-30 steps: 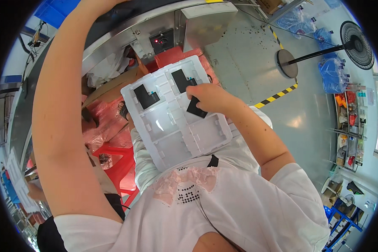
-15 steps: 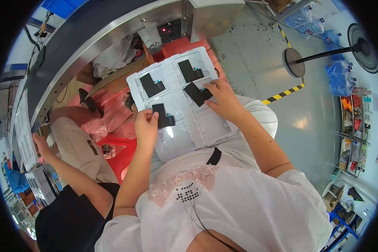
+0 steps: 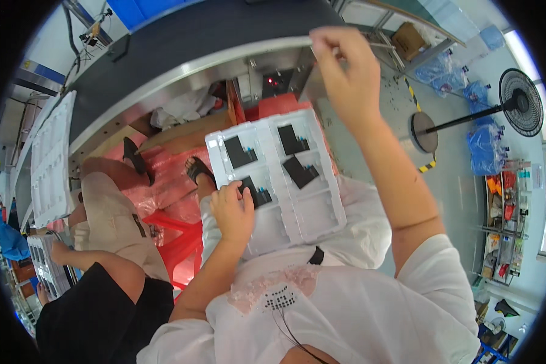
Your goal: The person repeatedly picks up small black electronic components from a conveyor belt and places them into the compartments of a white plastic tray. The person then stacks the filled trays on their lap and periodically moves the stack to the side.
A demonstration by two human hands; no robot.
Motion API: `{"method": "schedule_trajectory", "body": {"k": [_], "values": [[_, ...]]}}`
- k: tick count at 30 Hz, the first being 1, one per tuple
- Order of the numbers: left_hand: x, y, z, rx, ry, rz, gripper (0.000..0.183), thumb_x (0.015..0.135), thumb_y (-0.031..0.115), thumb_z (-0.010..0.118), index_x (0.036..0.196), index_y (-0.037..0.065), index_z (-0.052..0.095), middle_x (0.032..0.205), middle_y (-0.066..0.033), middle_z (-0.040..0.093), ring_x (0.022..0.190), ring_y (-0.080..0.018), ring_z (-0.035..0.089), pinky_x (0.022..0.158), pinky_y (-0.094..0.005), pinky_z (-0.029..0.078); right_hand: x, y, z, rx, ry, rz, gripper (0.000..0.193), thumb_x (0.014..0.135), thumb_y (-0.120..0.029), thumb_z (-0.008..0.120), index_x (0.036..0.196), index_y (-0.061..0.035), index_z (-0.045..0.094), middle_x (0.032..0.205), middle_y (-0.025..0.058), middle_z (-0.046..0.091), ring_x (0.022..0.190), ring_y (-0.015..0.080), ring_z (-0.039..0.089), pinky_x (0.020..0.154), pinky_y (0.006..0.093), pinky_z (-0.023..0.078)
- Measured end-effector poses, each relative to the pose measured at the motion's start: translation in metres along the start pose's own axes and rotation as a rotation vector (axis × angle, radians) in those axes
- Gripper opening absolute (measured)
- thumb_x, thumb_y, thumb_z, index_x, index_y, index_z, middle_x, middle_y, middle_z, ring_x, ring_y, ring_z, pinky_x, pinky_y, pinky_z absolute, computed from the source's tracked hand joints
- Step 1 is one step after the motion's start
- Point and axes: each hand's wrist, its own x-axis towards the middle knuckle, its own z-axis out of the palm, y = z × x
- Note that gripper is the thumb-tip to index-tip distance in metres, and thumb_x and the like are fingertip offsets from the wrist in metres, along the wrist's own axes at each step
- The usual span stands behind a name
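A white moulded plastic tray (image 3: 312, 212) lies across my lap. Four of its compartments hold flat black L-shaped pieces with small blue tabs: upper left (image 3: 239, 153), upper right (image 3: 291, 141), middle right (image 3: 300, 172) and middle left (image 3: 258, 195). My left hand (image 3: 232, 209) is at the tray's left side, thumb and fingertips closed at the edge of the middle-left piece and partly covering it. Raised beyond the tray, my right hand (image 3: 350, 76) reaches to the metal edge of the dark conveyor belt (image 3: 224, 42). Its fingers are bent and blurred; I cannot see anything held.
At left a seated person in a black top (image 3: 106, 303) has a hand by stacked trays (image 3: 42, 261). Another white tray (image 3: 53, 164) leans at the belt's left end. A standing fan (image 3: 519, 103) and shelves (image 3: 506, 224) are on the right. Red plastic sheeting (image 3: 176, 188) covers a surface below.
My right hand has left the middle-right piece and risen up to the belt edge. My left hand stays at the middle-left piece, which now lies lower in its compartment. The view has shifted upward.
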Motion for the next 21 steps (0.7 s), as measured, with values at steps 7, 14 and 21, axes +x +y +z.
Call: {"method": "schedule_trajectory", "body": {"k": [7, 14, 21], "values": [[0.218, 0.041, -0.093, -0.068, 0.51, 0.268, 0.024, 0.083, 0.023, 0.064, 0.093, 0.002, 0.058, 0.085, -0.0093, 0.057, 0.076, -0.0221, 0.053, 0.071, -0.0368, 0.042, 0.114, 0.069, 0.114, -0.748, -0.237, 0.33, 0.04, 0.086, -0.036, 0.053, 0.1, 0.0, 0.061, 0.113, 0.0207, 0.052, 0.105, 0.0376, 0.051, 0.086, 0.0488, 0.043], [0.373, -0.031, -0.043, 0.858, 0.312, -0.187, 0.068, 0.084, 0.059, 0.046, 0.113, -0.002, 0.056, 0.12, -0.0221, 0.054, 0.112, -0.0418, 0.049, 0.089, -0.0548, 0.039, 0.095, 0.125, 0.117, -0.472, 0.15, 0.178, 0.019, 0.073, -0.006, 0.057, 0.09, 0.0029, 0.057, 0.082, 0.022, 0.062, 0.081, 0.0382, 0.06, 0.073, 0.0399, 0.048], [0.342, -0.025, -0.072, 0.568, 0.019, 0.018, 0.05, 0.085, 0.046, 0.052, 0.106, 0.002, 0.061, 0.111, -0.0155, 0.061, 0.104, -0.0291, 0.058, 0.087, -0.0408, 0.043, 0.005, -0.012, -0.028, 0.273, -0.369, 0.446, 0.012, 0.079, -0.007, 0.065, 0.09, -0.0021, 0.063, 0.087, 0.0038, 0.062, 0.076, 0.0117, 0.057, 0.068, 0.0259, 0.045]]}}
